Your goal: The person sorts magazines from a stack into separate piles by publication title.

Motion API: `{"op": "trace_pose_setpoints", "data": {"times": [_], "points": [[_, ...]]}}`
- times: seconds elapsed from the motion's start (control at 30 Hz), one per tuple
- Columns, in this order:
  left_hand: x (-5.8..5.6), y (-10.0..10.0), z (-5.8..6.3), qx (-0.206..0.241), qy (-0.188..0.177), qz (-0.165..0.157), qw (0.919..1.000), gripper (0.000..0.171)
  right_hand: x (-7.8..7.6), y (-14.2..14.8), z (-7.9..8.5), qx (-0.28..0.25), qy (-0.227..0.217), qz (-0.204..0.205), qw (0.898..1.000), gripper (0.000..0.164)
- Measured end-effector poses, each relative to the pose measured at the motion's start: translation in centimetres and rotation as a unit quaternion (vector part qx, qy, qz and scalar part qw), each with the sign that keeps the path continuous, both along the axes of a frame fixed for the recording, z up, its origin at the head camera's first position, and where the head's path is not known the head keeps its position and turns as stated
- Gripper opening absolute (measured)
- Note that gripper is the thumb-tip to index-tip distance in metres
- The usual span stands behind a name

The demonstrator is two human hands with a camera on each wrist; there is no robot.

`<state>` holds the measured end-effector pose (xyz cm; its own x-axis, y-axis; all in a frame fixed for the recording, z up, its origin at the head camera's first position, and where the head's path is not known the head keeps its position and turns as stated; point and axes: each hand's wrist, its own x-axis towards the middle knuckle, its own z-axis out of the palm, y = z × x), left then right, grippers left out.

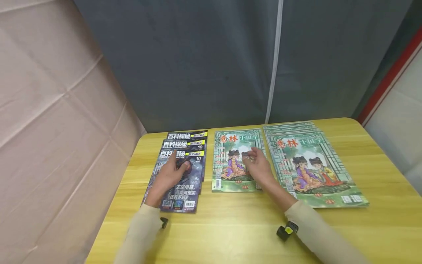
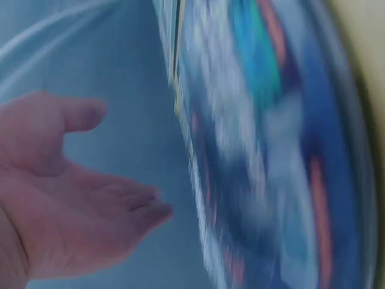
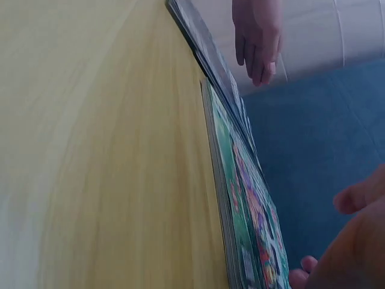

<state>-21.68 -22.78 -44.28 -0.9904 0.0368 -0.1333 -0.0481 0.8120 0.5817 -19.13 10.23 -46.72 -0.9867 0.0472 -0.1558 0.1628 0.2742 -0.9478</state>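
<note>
My left hand (image 1: 169, 175) hovers over a fanned stack of dark science magazines (image 1: 188, 194) on the left of the table, thumb spread from straight fingers and nothing in it. In the left wrist view that same hand (image 2: 78, 192) is apart from the blurred covers. Over the right part of the middle stack of green illustrated magazines (image 1: 230, 185) is my right hand (image 1: 258, 167), its fingers loosely bent and empty. The right wrist view has the right thumb and fingertips (image 3: 308, 263) above the green covers.
To the right lies a larger fanned pile of the same green magazines (image 1: 319, 189). All the stacks rest on a yellow wooden table (image 1: 237, 223). A grey curtain (image 1: 197, 73) hangs behind it, and a pale cloth (image 1: 59, 128) on the left.
</note>
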Motion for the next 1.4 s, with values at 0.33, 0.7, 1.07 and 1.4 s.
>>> {"op": "trace_pose_setpoints", "data": {"times": [0.33,0.7,1.07,1.4], "points": [[0.2,7.6,-1.0,0.111,0.013,-0.027,0.9934,0.089,0.4,3.2,0.7,0.007,-0.045,-0.013,0.999,0.102],[1.3,12.0,-2.1,0.172,-0.065,-0.025,0.9827,0.098,1.2,3.6,-0.9,0.045,-0.051,0.01,0.998,0.118],[1.9,12.2,-3.4,0.316,-0.077,0.031,0.9451,0.102,1.7,2.6,-3.0,0.083,0.016,-0.007,0.996,0.118],[0.4,10.2,-2.7,0.375,-0.129,0.032,0.9173,0.082,1.8,1.9,-3.7,0.158,0.041,-0.022,0.986,0.114]]}}
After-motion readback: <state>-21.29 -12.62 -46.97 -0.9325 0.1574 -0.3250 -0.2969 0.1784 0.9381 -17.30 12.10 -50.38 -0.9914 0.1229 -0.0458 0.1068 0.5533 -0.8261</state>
